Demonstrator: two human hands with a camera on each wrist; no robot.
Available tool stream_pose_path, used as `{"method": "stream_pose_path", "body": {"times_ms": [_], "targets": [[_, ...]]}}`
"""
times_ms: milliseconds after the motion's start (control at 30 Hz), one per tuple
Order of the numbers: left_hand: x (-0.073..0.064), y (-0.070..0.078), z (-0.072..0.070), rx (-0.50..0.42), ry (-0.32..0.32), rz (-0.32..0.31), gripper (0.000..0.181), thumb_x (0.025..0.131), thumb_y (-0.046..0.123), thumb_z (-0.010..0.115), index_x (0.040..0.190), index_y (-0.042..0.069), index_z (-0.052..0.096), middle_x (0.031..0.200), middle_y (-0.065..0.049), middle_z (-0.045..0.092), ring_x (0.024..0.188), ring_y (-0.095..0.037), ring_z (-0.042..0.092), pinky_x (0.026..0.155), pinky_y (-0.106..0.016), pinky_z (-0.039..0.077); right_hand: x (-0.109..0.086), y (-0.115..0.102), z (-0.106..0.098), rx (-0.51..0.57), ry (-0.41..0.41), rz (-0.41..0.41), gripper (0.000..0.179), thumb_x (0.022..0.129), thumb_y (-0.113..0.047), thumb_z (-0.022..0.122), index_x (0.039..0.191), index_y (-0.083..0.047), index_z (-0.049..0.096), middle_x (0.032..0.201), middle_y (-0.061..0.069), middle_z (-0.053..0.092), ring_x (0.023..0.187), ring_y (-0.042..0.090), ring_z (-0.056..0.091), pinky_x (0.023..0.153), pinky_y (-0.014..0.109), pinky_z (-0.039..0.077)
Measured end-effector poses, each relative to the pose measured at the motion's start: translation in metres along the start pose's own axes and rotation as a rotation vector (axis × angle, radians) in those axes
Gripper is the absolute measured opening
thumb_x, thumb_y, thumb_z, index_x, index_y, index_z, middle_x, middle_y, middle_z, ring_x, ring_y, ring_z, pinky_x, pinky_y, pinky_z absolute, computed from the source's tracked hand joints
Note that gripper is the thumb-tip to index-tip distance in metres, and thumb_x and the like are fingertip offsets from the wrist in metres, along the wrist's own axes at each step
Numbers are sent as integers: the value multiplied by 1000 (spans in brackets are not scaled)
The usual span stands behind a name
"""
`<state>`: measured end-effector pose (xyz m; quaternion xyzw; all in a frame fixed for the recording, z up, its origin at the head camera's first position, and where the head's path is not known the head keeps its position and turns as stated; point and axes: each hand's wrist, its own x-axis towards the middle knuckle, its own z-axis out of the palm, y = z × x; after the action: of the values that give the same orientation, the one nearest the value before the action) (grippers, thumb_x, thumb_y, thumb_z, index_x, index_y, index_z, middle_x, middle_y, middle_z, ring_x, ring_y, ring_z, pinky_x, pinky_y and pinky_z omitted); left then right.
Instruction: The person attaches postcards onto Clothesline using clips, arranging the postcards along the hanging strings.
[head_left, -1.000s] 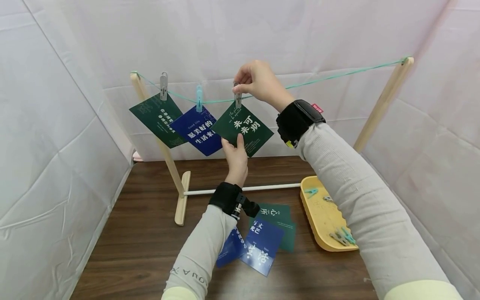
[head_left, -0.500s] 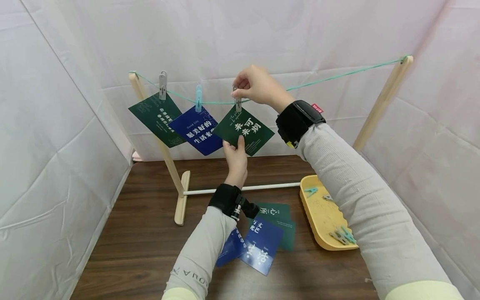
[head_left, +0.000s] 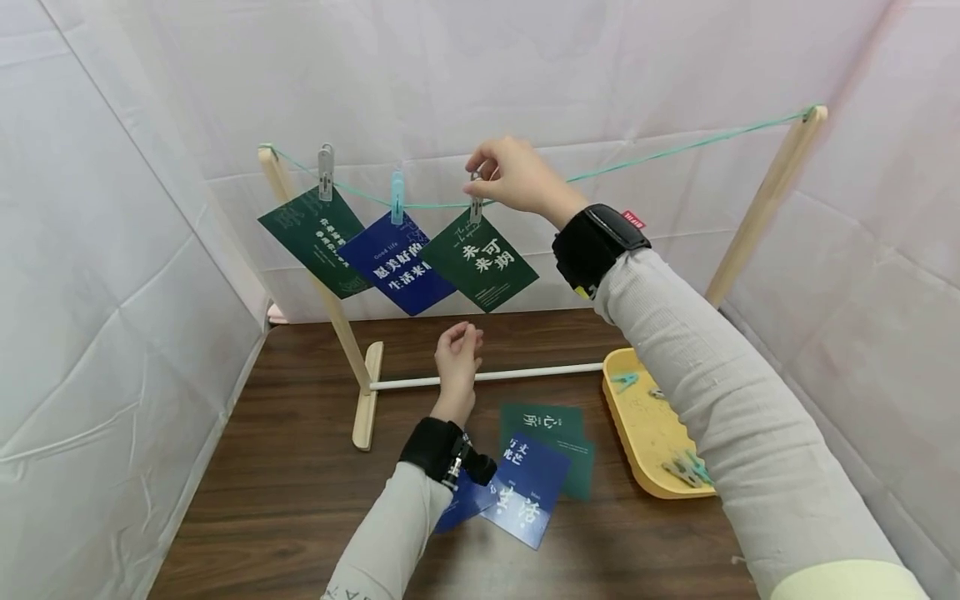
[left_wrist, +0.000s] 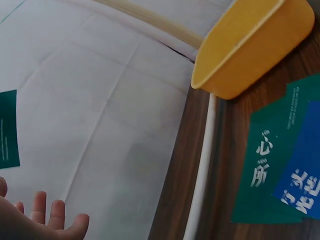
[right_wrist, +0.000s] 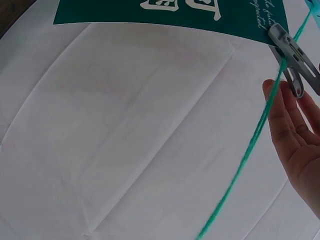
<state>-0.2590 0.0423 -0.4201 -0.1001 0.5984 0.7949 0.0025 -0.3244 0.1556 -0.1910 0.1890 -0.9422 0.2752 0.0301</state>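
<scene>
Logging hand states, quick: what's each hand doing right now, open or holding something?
Left hand: open, fingers relaxed, holding nothing.
Right hand: closed, holding the grey clip at the top of the rightmost hanging card.

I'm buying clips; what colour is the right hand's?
The clip is grey, clearest in the right wrist view.

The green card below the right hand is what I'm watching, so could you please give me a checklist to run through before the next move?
1. Gray clip on the green card's corner: ok.
2. Left hand clear of that card: ok, below it and apart.
3. Right hand off the clip: not ok, fingers at its upper end.
4. Card clear of the hanging blue card in the head view: not ok, edges overlap.
5. Spare clips in the yellow tray: ok.
6. Clip's hold firm: cannot tell.
</scene>
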Motion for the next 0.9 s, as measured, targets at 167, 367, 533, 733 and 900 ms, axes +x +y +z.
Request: {"method": "stream_pose_path", "body": {"times_ms": [167, 367, 533, 733, 900], "targets": [[-3, -7, -18, 25, 10, -27, 31, 99, 25, 49, 123, 6, 47, 121, -18, 60, 114, -30, 56, 93, -42, 46, 0, -1, 0, -42, -5, 11, 41, 94, -26, 57, 125, 0, 53, 113, 19, 57, 104, 29, 54, 90, 38, 45], [-6, -10, -35, 94, 5, -29, 33, 98, 25, 51, 124, 6, 45, 119, -18, 59, 99, -20, 58, 76, -28, 47, -2, 3, -3, -34, 39, 59, 60, 94, -35, 56, 141, -5, 35, 125, 20, 53, 114, 31, 52, 95, 40, 45], [-9, -18, -57, 180, -19, 3, 33, 98, 19, 52, 125, 2, 43, 109, -14, 57, 90, -15, 54, 68, -24, 43, -13, 12, -7, 62, 190, 22, 72, 94, -38, 56, 150, -12, 17, 143, 19, 40, 134, 31, 38, 108, 43, 35], [-9, -35, -88, 514, -66, 62, 34, 94, 14, 57, 120, -4, 48, 111, -24, 57, 102, -35, 58, 79, -35, 48, -46, 38, -7, 130, 470, -156, 56, 93, -22, 59, 140, -2, 36, 135, 18, 49, 129, 25, 43, 110, 37, 32], [-9, -47, -111, 746, -134, 114, 35, 91, 13, 61, 119, -6, 50, 116, -29, 55, 109, -43, 55, 88, -49, 48, -86, 78, 3, 82, 591, -279, 35, 91, -7, 59, 122, 8, 51, 115, 23, 57, 111, 31, 51, 101, 41, 40]]}}
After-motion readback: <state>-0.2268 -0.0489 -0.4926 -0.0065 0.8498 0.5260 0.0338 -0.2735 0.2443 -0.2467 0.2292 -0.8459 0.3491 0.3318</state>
